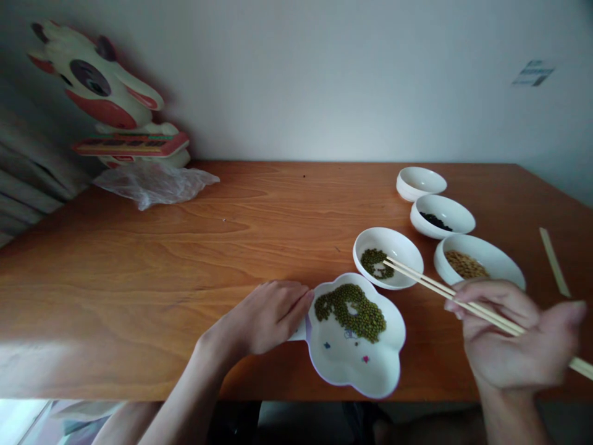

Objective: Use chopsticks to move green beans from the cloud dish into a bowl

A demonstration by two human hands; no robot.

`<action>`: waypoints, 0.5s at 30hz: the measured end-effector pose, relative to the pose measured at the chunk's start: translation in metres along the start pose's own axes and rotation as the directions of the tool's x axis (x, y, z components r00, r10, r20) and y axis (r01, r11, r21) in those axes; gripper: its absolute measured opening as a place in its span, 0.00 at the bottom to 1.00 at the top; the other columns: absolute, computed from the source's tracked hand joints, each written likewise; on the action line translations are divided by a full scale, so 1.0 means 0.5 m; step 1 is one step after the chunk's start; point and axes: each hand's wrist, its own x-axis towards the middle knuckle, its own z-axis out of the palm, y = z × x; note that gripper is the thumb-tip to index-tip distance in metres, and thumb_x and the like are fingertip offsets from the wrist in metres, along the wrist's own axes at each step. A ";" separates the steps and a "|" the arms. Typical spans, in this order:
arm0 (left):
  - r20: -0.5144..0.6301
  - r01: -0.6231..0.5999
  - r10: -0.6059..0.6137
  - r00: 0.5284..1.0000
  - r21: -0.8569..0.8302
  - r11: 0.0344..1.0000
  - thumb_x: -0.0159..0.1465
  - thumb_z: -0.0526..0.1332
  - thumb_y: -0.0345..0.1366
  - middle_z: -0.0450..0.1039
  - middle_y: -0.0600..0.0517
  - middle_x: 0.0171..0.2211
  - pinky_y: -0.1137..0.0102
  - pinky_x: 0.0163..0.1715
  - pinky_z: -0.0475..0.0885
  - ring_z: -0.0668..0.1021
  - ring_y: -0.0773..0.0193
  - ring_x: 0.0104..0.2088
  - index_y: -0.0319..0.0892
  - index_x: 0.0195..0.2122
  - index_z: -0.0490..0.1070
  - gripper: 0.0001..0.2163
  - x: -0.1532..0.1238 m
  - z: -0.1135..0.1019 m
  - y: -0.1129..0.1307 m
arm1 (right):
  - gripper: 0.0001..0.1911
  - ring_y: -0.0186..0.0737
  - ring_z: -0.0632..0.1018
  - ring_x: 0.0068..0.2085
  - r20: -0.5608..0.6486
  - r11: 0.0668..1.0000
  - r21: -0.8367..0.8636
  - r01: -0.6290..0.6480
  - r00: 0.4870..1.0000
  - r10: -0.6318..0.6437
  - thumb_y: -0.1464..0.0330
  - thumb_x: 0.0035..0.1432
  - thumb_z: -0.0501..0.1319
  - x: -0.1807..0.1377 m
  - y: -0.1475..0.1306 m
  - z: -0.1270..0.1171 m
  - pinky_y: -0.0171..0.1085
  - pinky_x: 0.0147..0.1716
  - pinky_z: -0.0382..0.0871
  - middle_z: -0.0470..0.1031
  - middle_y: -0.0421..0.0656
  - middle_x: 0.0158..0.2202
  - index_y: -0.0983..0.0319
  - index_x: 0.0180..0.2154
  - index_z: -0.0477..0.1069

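My left hand (273, 315) is closed round the handle at the left side of a white flower-shaped dish (333, 364) with a purple rim. Green mung beans (359, 312) lie across its upper half, around a small bare spot. In my right hand (514, 340) is a pair of wooden chopsticks (433, 285), slanting to the left. Their tips are inside a white bowl (403, 247) just above the dish, beside a small heap of mung beans (373, 262). Whether the tips pinch a bean is too small to tell.
Up the right side stand a bowl (503, 262) of tan beans, a bowl (456, 213) of dark beans and another white bowl (421, 179). A pale stick (555, 262) lies at far right. At back left, a cow toy (115, 93) with a keyboard stands behind a clear plastic bag (157, 183).
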 end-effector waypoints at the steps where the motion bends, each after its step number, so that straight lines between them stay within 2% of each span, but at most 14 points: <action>1: -0.002 0.000 0.000 1.000 -0.005 1.000 0.81 0.43 0.44 0.77 0.50 0.34 0.67 0.42 0.69 0.78 0.61 0.36 0.42 0.34 0.69 0.23 0.000 0.000 0.000 | 0.38 0.53 0.72 0.35 0.010 1.000 0.003 -0.008 1.000 0.008 0.43 0.73 0.43 0.000 -0.002 -0.002 0.49 0.34 0.61 0.75 0.50 0.28 0.54 0.30 0.82; 4: -0.016 0.005 -0.005 1.000 -0.016 1.000 0.81 0.42 0.46 0.78 0.49 0.35 0.66 0.44 0.71 0.79 0.60 0.38 0.42 0.36 0.72 0.24 0.000 0.001 -0.001 | 0.38 0.52 0.72 0.35 0.036 0.999 0.017 -0.032 0.999 0.032 0.43 0.73 0.43 0.001 -0.013 -0.013 0.49 0.36 0.61 0.74 0.50 0.28 0.55 0.29 0.82; 7: -0.028 0.017 -0.017 0.999 -0.010 1.000 0.81 0.42 0.47 0.80 0.48 0.38 0.64 0.46 0.72 0.80 0.58 0.40 0.42 0.42 0.76 0.25 -0.003 0.002 -0.004 | 0.40 0.49 0.71 0.30 0.169 0.994 0.037 -0.100 0.981 0.092 0.45 0.75 0.41 0.000 -0.025 -0.025 0.47 0.32 0.61 0.71 0.49 0.23 0.56 0.26 0.81; 11: -0.017 0.021 -0.021 1.000 0.012 1.000 0.81 0.41 0.49 0.80 0.47 0.39 0.64 0.46 0.73 0.81 0.57 0.41 0.42 0.46 0.77 0.26 -0.005 0.002 -0.006 | 0.43 0.43 0.69 0.24 0.419 0.986 -0.007 -0.168 0.894 0.155 0.42 0.74 0.40 -0.012 -0.032 -0.020 0.43 0.26 0.60 0.67 0.45 0.18 0.57 0.21 0.76; 15: -0.012 0.045 -0.045 0.999 0.003 0.999 0.81 0.42 0.50 0.81 0.46 0.39 0.64 0.44 0.74 0.81 0.56 0.41 0.42 0.47 0.77 0.26 -0.005 0.002 -0.006 | 0.44 0.41 0.71 0.24 0.531 0.971 -0.103 -0.217 0.813 0.238 0.42 0.74 0.37 -0.027 -0.025 0.004 0.42 0.27 0.62 0.70 0.44 0.19 0.58 0.20 0.74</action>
